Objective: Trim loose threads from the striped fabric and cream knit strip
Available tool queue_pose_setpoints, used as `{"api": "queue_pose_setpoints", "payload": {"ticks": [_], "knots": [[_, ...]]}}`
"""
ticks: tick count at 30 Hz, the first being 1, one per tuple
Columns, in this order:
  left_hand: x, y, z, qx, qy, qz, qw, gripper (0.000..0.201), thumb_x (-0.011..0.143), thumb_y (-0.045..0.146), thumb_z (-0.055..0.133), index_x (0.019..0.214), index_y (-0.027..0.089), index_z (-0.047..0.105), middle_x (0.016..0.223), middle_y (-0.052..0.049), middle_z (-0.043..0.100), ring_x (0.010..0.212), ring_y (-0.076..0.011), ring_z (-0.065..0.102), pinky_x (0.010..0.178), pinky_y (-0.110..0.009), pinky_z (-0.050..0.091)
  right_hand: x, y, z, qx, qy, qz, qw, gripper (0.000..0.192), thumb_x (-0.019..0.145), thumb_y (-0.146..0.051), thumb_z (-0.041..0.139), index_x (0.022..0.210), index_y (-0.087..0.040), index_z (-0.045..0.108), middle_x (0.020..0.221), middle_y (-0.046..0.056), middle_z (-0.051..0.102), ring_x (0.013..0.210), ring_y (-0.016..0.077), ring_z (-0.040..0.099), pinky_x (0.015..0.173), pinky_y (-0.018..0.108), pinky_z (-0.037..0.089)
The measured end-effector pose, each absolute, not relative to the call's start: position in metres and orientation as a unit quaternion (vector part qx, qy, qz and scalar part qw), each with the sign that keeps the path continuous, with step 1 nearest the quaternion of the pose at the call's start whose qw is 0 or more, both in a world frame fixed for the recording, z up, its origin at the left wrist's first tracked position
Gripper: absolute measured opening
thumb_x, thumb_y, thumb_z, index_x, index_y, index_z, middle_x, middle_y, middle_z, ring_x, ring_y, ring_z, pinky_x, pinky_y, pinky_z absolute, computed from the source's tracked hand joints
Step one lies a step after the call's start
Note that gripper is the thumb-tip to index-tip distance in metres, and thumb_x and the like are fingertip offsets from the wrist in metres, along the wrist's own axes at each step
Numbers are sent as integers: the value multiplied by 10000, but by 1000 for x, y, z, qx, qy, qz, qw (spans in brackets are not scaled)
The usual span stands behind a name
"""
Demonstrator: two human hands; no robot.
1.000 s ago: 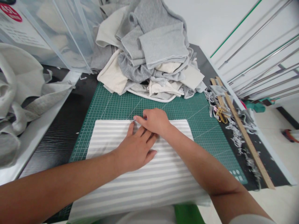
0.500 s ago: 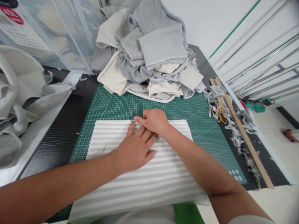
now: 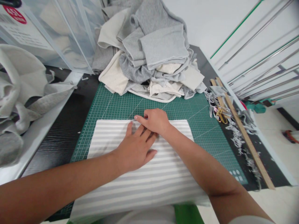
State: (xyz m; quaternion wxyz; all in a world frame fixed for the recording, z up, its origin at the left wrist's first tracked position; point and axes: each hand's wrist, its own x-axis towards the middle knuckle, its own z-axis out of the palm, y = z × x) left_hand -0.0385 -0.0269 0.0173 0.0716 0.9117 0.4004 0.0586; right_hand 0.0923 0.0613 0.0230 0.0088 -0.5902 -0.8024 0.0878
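Note:
A grey-and-white striped cloth (image 3: 112,183) lies flat on the green cutting mat (image 3: 205,137), its far edge running straight across. My left hand (image 3: 136,147) rests palm down on this cloth, fingers spread, with the index fingertip near the far edge. Beyond it, my right hand (image 3: 155,121) is closed at that same edge, thumb pointing left. From under the thumb pokes the tip of a thin metal tool (image 3: 132,120), lying along the cloth's edge. The rest of the tool is hidden inside my right hand.
A heap of grey and cream fabric pieces (image 3: 161,46) covers the mat's back. At right lie a wooden ruler (image 3: 249,140), gold-handled scissors (image 3: 220,116) and fabric scraps (image 3: 235,137). A clear plastic bin (image 3: 58,37) and more grey cloth (image 3: 25,77) are at left.
My left index fingertip has slid slightly left along the cloth. A little more of the metal tip shows beside my right thumb. The view has shifted slightly.

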Motion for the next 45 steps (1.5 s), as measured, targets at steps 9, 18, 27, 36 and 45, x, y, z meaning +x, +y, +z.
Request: {"api": "queue_pose_setpoints", "payload": {"ticks": [9, 18, 27, 36, 45], "knots": [[-38, -25, 16, 913, 397, 62, 66, 528, 929, 524, 393, 1368, 241, 469, 1437, -104, 434, 1333, -375, 311, 1071, -679, 179, 92, 62, 22, -590, -802, 89, 12, 623, 862, -725, 316, 747, -227, 673, 711, 36, 678, 695, 185, 601, 594, 284, 336], [-39, -26, 16, 915, 395, 61, 61, 551, 934, 539, 375, 1385, 233, 459, 1433, -110, 442, 1339, -367, 301, 1070, -681, 181, 91, 69, 27, -566, -819, 96, -17, 669, 878, -718, 282, 784, -208, 705, 782, 71, 702, 710, 191, 603, 582, 287, 321], [-40, -25, 15, 915, 394, 61, 65, 553, 941, 540, 352, 1393, 235, 445, 1453, -109, 421, 1357, -367, 276, 1072, -682, 183, 89, 69, 28, -572, -814, 104, -14, 616, 879, -701, 328, 757, -217, 690, 744, 42, 691, 704, 173, 596, 568, 278, 295], [-39, -25, 15, 913, 397, 61, 74, 546, 937, 535, 368, 1387, 235, 448, 1447, -110, 424, 1346, -364, 291, 1075, -684, 172, 92, 66, 23, -574, -813, 98, 24, 591, 849, -722, 366, 704, -227, 655, 681, 17, 668, 638, 155, 561, 539, 281, 251], [-39, -25, 16, 913, 397, 60, 70, 548, 940, 535, 363, 1391, 233, 439, 1442, -101, 429, 1350, -362, 295, 1068, -691, 185, 89, 68, 26, -572, -815, 91, -8, 554, 863, -686, 397, 738, -225, 677, 741, 30, 695, 703, 173, 600, 561, 279, 296]]}}
